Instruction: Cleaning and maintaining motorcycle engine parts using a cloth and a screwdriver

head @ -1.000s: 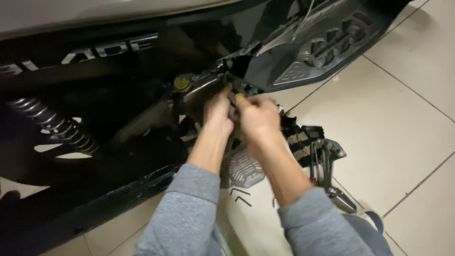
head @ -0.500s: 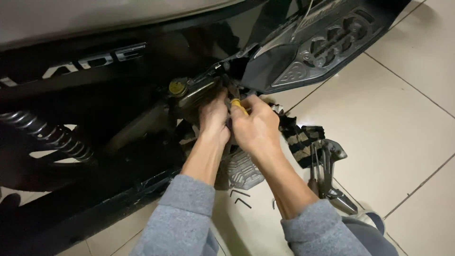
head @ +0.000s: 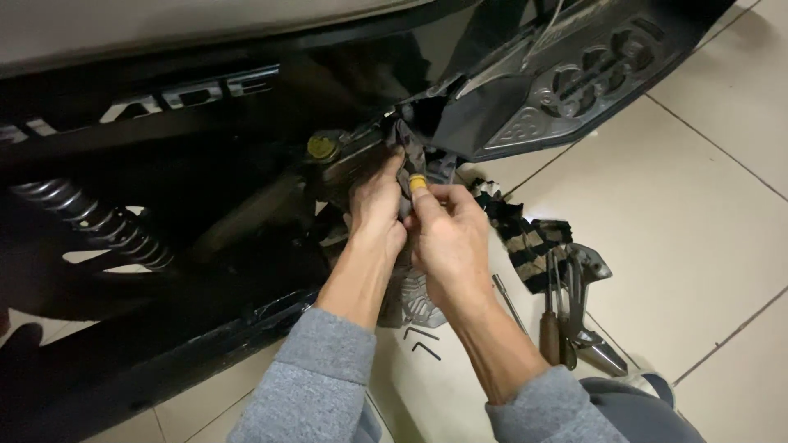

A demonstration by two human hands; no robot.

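Here a small yellow-capped part (head: 419, 182) sits pinched in the right hand (head: 450, 238) fingertips, just beside the scooter's engine casing (head: 349, 168). The left hand (head: 376, 205) presses a dark rag (head: 408, 148) against it, fingers closed, apparently steadying it. Hex keys (head: 423, 340) lie on the tiled floor (head: 698, 205) below.

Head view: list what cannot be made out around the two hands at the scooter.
- Small yellow piece: only its tip shows; the right hand covers the rest.
- Dark cloth: its lower part is behind the left hand.
- Coil spring: upper end lost in the scooter's shadow.
- Tools on the floor: too small and overlapping to count.
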